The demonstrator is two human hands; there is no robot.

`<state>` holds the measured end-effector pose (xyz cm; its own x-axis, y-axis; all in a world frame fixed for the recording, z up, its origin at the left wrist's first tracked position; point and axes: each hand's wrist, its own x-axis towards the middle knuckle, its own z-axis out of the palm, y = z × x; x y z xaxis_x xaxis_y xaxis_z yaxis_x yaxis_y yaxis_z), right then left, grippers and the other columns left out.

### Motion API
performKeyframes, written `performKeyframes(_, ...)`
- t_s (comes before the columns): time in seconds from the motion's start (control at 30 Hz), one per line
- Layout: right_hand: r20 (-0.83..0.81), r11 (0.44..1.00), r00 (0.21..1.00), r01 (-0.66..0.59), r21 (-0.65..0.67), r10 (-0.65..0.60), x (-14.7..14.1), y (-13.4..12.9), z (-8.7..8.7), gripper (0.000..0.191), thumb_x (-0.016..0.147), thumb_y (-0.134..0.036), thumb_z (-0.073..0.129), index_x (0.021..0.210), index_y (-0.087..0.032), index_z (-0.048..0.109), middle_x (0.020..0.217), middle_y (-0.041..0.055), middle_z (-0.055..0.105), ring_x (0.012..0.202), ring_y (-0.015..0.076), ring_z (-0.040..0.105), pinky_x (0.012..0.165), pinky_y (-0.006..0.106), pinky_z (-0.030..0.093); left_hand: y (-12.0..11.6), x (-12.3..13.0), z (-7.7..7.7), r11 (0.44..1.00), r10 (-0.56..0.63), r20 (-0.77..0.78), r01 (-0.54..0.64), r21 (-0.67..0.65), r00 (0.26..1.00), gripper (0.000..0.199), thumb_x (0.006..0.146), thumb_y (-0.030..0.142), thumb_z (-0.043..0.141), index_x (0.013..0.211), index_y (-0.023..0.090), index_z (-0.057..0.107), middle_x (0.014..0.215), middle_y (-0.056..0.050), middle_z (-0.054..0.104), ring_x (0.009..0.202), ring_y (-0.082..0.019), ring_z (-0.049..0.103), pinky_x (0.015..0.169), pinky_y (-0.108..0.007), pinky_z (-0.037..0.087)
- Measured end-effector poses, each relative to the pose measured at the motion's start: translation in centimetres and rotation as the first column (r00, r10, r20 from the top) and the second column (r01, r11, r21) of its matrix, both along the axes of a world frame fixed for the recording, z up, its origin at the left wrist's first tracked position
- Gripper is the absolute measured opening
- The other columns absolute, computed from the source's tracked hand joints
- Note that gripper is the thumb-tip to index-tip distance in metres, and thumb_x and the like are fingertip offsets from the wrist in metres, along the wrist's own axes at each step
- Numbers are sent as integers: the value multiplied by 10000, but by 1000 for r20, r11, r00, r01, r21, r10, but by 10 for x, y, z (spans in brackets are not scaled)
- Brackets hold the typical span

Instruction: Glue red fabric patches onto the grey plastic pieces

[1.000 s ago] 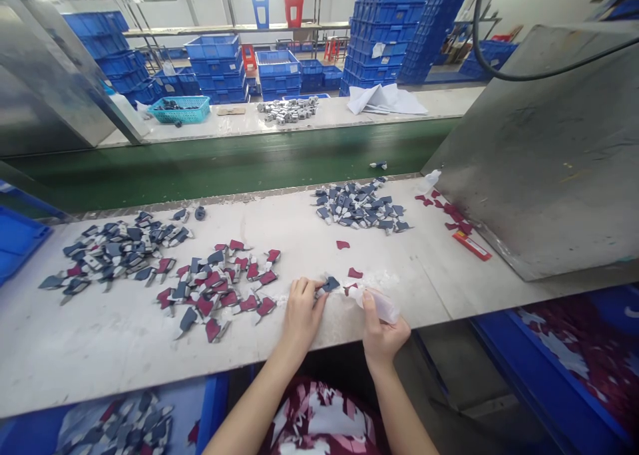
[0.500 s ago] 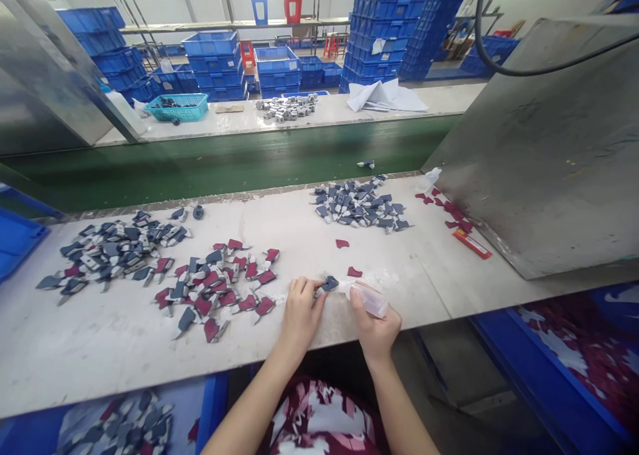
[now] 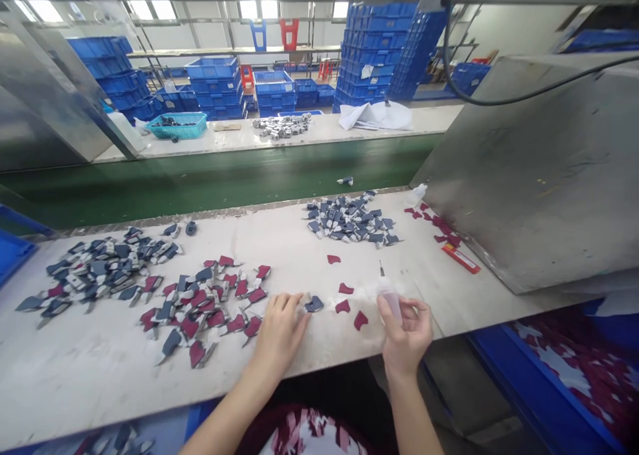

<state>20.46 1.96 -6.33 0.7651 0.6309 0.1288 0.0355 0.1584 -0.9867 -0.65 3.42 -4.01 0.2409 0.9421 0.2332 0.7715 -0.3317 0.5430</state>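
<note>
My left hand (image 3: 280, 327) pinches a small dark blue and grey plastic part (image 3: 314, 304) just above the table. In my right hand (image 3: 409, 332) is a translucent squeeze bottle (image 3: 391, 302), its thin needle tip pointing up and away from the part. Between my hands lie several dark red flat pieces, among them one red piece (image 3: 360, 320) near my right hand. Left of my left hand spreads a pile of grey parts with red faces (image 3: 200, 308). Farther off sits a heap of blue and grey parts (image 3: 349, 219).
Another heap of parts (image 3: 107, 262) covers the table's left side. A green strip (image 3: 224, 182) runs along the back, with a single part on it. To the right are a red and white packet (image 3: 460, 259), red pieces and a metal box (image 3: 539, 175). Blue bins (image 3: 554, 375) stand below.
The bottle has moved right, away from the blue part, and now points upward. My left hand still holds the part. More red pieces show between my hands; the view has tilted up.
</note>
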Motion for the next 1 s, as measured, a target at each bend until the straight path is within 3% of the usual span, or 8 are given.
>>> performKeyframes(0.13, 66, 999, 998, -4, 50, 0, 42, 29, 1, 591, 553, -363, 874, 876, -249, 393, 1011, 66, 681, 1038, 257, 674, 941, 460, 531, 35, -15, 38, 991, -77, -63, 83, 103, 995, 289, 904, 305, 618, 1180, 219, 618, 1023, -85, 688, 990, -288, 625, 820, -415, 542)
performKeyframes(0.3, 120, 998, 992, 48, -50, -42, 62, 48, -4, 618, 550, -406, 881, 920, -237, 416, 1022, 86, 679, 968, 255, 686, 942, 504, 524, 143, -1, 81, 978, -111, -184, 140, 156, 977, 235, 931, 306, 557, 1125, 199, 637, 1087, -94, 680, 1080, -290, 599, 949, -444, 487)
performKeyframes(0.4, 285, 988, 949, 154, -33, -138, 51, 40, -2, 629, 619, -416, 869, 1065, -209, 478, 1132, 121, 661, 1043, 261, 653, 947, 489, 523, 219, 24, 82, 995, -42, -325, 69, 72, 945, 239, 941, 264, 533, 1139, 163, 622, 1074, -117, 670, 1095, -295, 566, 975, -433, 456)
performKeyframes(0.5, 578, 917, 717, 357, 176, -390, 30, 25, 3, 539, 685, -321, 861, 1111, -192, 557, 1076, 113, 654, 996, 261, 639, 824, 406, 547, 277, 52, 69, 999, -8, -370, 27, 44, 929, 259, 942, 226, 530, 1172, 130, 601, 1105, -153, 651, 1121, -308, 543, 966, -432, 450)
performKeyframes(0.6, 805, 992, 590, -52, 115, -63, 9, 22, 3, 188, 834, -206, 727, 997, -229, 636, 879, 43, 662, 815, 206, 636, 749, 346, 547, 311, 76, 54, 999, -5, -406, 23, 40, 914, 244, 946, 204, 544, 1166, 119, 607, 1117, -173, 649, 1141, -309, 546, 938, -428, 474)
performKeyframes(0.67, 842, 943, 479, -319, -96, 248, -2, 31, -2, 193, 890, -164, 623, 1057, -256, 657, 938, 48, 683, 875, 221, 635, 756, 346, 562, 324, 89, 46, 998, -16, -430, 39, 45, 903, 255, 953, 232, 574, 1182, 127, 612, 1162, -157, 645, 1130, -287, 578, 926, -433, 504)
performKeyframes(0.8, 874, 923, 347, -297, -243, 341, -19, 69, -18, 403, 792, -77, 683, 1148, -262, 647, 1156, 63, 685, 1045, 285, 612, 832, 405, 569, 343, 105, 36, 996, -51, -453, 78, 41, 890, 342, 953, 333, 613, 1255, 175, 588, 1271, -102, 611, 1058, -239, 643, 884, -455, 561)
performKeyframes(1.0, 856, 902, 318, -288, -323, 408, -30, 104, -29, 275, 782, 20, 652, 858, -244, 633, 925, 19, 663, 836, 200, 646, 674, 283, 547, 364, 100, 35, 992, -122, -408, 114, -45, 905, 340, 952, 328, 613, 1256, 177, 588, 1269, -104, 612, 1062, -241, 642, 882, -449, 561)
